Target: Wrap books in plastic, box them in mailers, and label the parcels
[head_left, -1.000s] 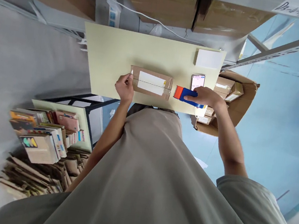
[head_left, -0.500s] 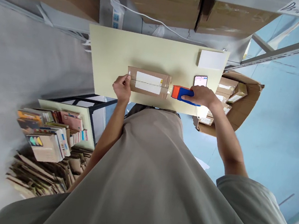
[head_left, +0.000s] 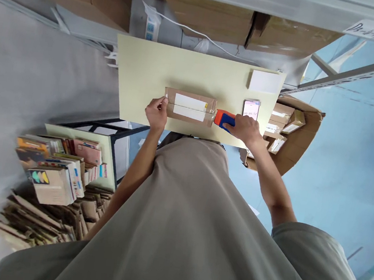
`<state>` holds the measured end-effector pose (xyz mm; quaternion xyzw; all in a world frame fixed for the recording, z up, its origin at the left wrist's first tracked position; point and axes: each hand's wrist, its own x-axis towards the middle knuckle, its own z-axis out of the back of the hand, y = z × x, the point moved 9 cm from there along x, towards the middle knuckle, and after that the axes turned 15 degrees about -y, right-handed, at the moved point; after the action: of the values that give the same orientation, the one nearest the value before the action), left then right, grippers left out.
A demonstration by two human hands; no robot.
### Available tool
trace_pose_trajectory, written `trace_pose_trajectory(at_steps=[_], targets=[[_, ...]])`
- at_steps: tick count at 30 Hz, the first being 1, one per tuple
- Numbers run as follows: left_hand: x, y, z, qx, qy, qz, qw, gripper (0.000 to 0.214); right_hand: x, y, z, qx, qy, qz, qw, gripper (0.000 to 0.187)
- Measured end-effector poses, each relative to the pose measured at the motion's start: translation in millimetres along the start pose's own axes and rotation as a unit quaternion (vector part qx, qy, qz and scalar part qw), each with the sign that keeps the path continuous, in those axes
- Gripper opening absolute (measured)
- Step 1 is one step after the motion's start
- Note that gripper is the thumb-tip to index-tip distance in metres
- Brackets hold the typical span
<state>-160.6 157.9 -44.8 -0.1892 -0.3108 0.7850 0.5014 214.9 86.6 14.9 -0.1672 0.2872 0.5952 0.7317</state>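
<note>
A taped cardboard box (head_left: 170,113) lies flat on the pale yellow board, with a white label (head_left: 191,107) on its top. My left hand (head_left: 157,113) is closed at the box's left end, thumb and fingers pinched on its edge. My right hand (head_left: 246,129) grips a blue and orange tape dispenser (head_left: 224,119). Its orange front meets the right end of the box, where clear tape shines. Just beyond my right hand lies a phone (head_left: 251,108) with its screen lit.
The pale yellow board (head_left: 141,68) also bears a white box (head_left: 264,82). To the right stands an open carton (head_left: 299,146) of small parcels. Books (head_left: 60,173) and flattened cardboard (head_left: 47,217) are stacked at left. Large cartons (head_left: 207,17) sit behind, under a shelf beam.
My right hand has brought the tape dispenser left, up against the box's right end. My left hand stays at the left end. The whole view has shifted slightly.
</note>
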Motion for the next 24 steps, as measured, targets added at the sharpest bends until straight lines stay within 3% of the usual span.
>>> trace_pose_trajectory(at_steps=[3,7,10,12,14,17,19,21,24], targets=[[0,6,-1.2,-0.005,0.016,0.010,1.000,0.033,0,-4,-3,-0.033,-0.034,-0.026,0.999,0.045],[-1,15,-0.2,-0.021,0.030,0.046,0.998,0.042,-6,-28,-2,-0.014,-0.051,-0.069,0.996,0.054],[-1,-10,9.1,-0.053,-0.010,0.034,0.998,0.054,-17,-44,23,0.048,-0.075,-0.081,0.993,0.060],[-4,-59,14.9,-0.093,-0.025,-0.035,0.995,0.060,-24,-44,50,0.111,-0.091,-0.073,0.987,0.061],[-17,-130,17.0,-0.142,0.001,-0.147,0.979,0.060,-30,-37,87,0.166,-0.127,-0.057,0.976,0.058],[-44,-242,23.6,-0.211,0.044,-0.317,0.924,0.051,-37,-17,149,0.199,-0.214,-0.017,0.956,0.056],[-56,-301,27.5,-0.248,0.054,-0.393,0.884,0.048,-38,2,191,0.192,-0.279,0.022,0.941,0.059],[-51,-342,25.6,-0.271,0.048,-0.428,0.861,0.052,-36,22,231,0.175,-0.341,0.060,0.922,0.061],[-22,-380,13.4,-0.298,0.021,-0.440,0.847,0.060,-22,46,285,0.151,-0.412,0.078,0.895,0.058]])
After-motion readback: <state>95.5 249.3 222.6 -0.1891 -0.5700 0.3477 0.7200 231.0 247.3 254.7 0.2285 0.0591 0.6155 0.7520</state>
